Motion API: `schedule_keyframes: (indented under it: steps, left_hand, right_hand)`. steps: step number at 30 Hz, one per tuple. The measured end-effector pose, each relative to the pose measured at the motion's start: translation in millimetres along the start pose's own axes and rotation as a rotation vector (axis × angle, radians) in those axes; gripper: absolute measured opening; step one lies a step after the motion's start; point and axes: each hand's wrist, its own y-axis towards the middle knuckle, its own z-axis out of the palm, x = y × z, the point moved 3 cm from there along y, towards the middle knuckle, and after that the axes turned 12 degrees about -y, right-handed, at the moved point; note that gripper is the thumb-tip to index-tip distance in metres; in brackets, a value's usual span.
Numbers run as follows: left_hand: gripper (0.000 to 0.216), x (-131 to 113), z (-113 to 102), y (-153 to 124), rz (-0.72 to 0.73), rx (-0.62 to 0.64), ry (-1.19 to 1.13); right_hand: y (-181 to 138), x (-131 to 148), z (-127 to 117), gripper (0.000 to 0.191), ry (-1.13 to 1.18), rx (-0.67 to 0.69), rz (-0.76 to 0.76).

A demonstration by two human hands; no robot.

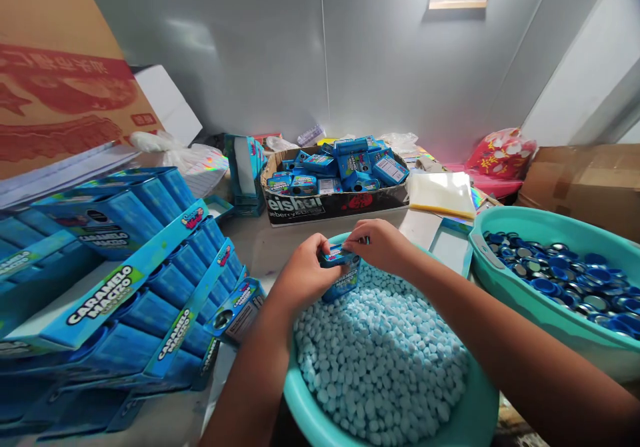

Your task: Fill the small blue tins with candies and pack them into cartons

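My left hand (311, 270) is wrapped round a small blue candy box (345, 284), holding it upright over the near basin. At the box's top right corner, the fingers of my right hand (376, 242) are pinched together on its edge; whether they grip a flap or a lid there is hidden. Below both hands, a turquoise basin (302, 400) is filled with pale blue candies (380, 360). Another blue candy box (241, 310) leans by the display trays, left of my left forearm.
Blue display trays (150, 294) printed "Caramelo Macizo" are stacked at left. Behind the basin, a black carton (340, 208) holds many blue boxes. A second turquoise basin (540, 314) with blue and silver lids stands at right. Brown cardboard boxes (580, 180) flank the table.
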Motion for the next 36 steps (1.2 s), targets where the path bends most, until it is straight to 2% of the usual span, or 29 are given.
schedule_keyframes:
  steps: [2,5,8,12,14,17,20,22,25,28,32,34,36]
  left_hand:
    - [0.035,0,0,0,0.001,0.002,-0.002]
    - [0.034,-1,-1,-1,0.008,0.0,0.007]
    - [0.034,-5,-1,-4,0.023,0.005,0.01]
    - [0.034,-8,-4,-7,0.04,-0.014,0.041]
    - [0.033,-8,-5,-8,0.053,0.001,0.051]
    - [0.033,-5,-4,-6,0.076,0.018,0.051]
    - [0.033,-4,-7,-4,0.101,-0.064,0.019]
    - [0.032,-10,-16,-6,0.137,-0.207,0.061]
    - [0.034,-32,-40,-16,0.17,-0.407,0.165]
    - [0.045,-61,-71,-28,0.18,-0.431,0.175]
    - [0.051,-86,-109,-37,0.193,-0.514,0.312]
    - [0.052,-85,-122,-37,0.174,-0.536,0.402]
    - [0.051,-77,-129,-34,0.136,-0.526,0.483]
  right_hand:
    - [1,-4,2,0.01,0.065,-0.018,0.048]
    - [1,-7,3,0.021,0.113,-0.084,0.098]
    - [0,-7,4,0.014,0.049,-0.112,0.072]
    - [1,-14,15,0.013,0.053,0.021,0.148]
    - [1,-19,21,0.011,0.186,0.1,0.252]
    - [2,-20,24,0.027,0.416,0.118,0.335]
    - [4,-17,23,0.035,0.571,0.076,0.366]
    - [6,-18,23,0.031,0.55,0.078,0.379]
    - [5,-21,30,0.025,0.344,0.177,0.332]
    - [-4,-17,40,0.025,0.228,0.315,0.242]
    - [-20,1,48,0.061,0.032,0.552,0.015]
    - [-25,8,48,0.077,-0.06,0.641,-0.076]
    - [-27,11,47,0.078,-0.087,0.69,-0.133]
